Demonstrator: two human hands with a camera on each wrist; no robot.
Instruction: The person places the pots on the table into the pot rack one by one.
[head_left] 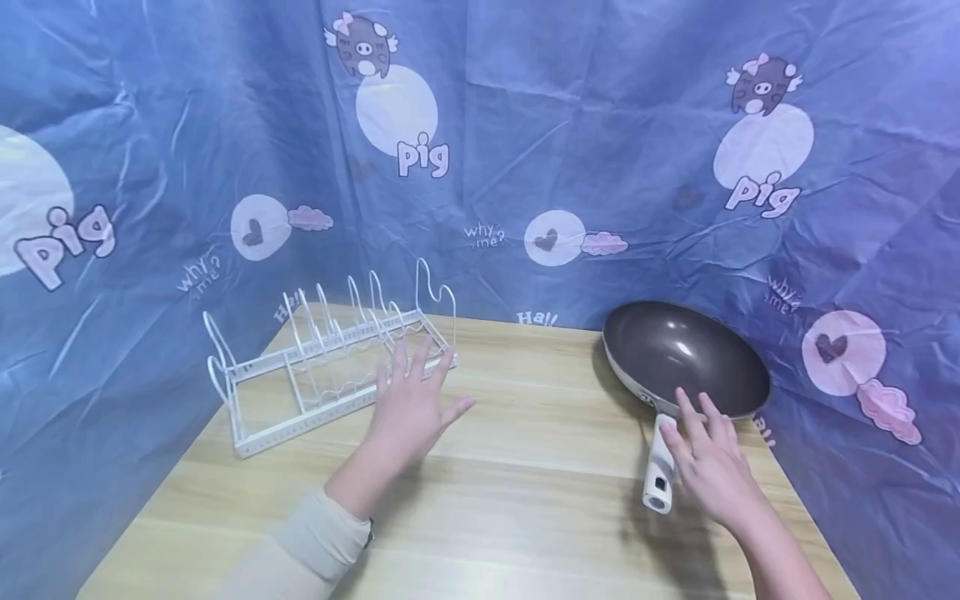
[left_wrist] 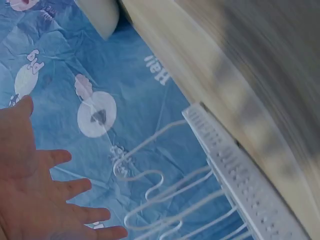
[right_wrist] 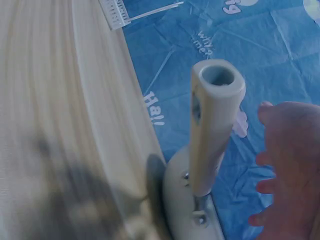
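Observation:
A frying pan [head_left: 682, 354] with a dark inside and a pale handle [head_left: 660, 467] rests at the right of the table, its handle pointing toward me. Beside that handle, my right hand [head_left: 712, 467] hovers with fingers spread, holding nothing. The right wrist view shows the handle [right_wrist: 215, 130] standing apart from the fingers [right_wrist: 265, 186]. On the left stands a white wire rack [head_left: 307, 412] with several upright loops. My left hand [head_left: 412, 408], fingers spread, is over the rack's near right end in the head view. In the left wrist view a gap separates its fingers [left_wrist: 77, 187] from the rack [left_wrist: 230, 170].
The wood-grain table [head_left: 525, 500] carries both the rack and the pan. A blue patterned cloth [head_left: 495, 150] hangs as walls behind and at both sides, close to the pan's far right rim and the rack's left end.

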